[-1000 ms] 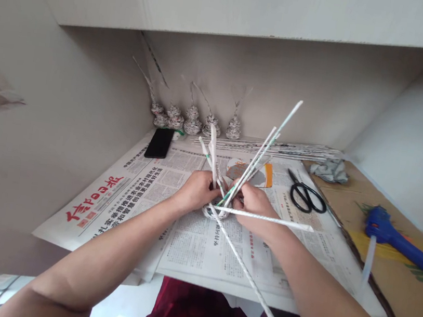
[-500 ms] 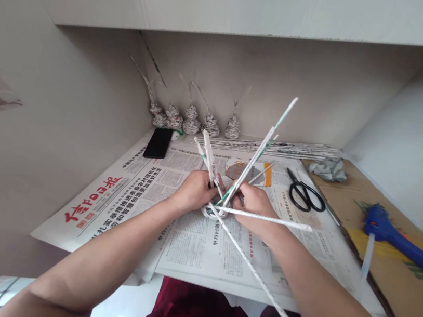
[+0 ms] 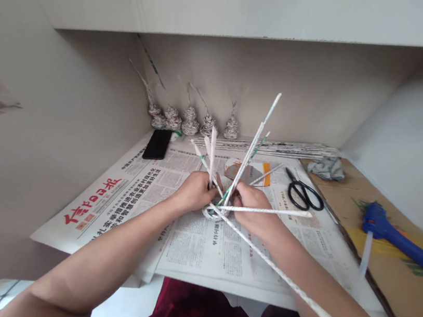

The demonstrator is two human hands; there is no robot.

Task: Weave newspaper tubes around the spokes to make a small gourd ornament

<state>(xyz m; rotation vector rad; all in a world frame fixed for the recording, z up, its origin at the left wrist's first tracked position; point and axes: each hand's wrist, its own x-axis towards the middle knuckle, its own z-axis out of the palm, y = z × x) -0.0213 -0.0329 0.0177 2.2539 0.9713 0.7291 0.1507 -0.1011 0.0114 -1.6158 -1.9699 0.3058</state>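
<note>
Between my hands is a small round piece woven from rolled newspaper [image 3: 211, 213], resting low over the newsprint. Several long paper tubes [image 3: 249, 156] stick out of it, some upright and one [image 3: 282, 273] slanting down across my right forearm. My left hand [image 3: 196, 190] is closed on the left side of the woven piece, fingers curled behind the upright tubes. On the other side my right hand [image 3: 254, 202] is closed too, thumb and fingers pinching at the weave near the tube bases. Fingertips of both hands are partly hidden.
Newspaper [image 3: 130, 205] covers the table. Black scissors [image 3: 303, 191] lie to the right, beside cardboard [image 3: 381, 266] carrying a blue glue gun [image 3: 400, 240] and a crumpled grey cloth [image 3: 327, 168]. Behind are a phone [image 3: 157, 144], several woven gourd shapes [image 3: 191, 120] and loose paper tubes [image 3: 271, 148].
The upright tubes have tilted left, and the long slanting tube's end has swung up and right over my right forearm. Both hands keep their hold in nearly the same spot.
</note>
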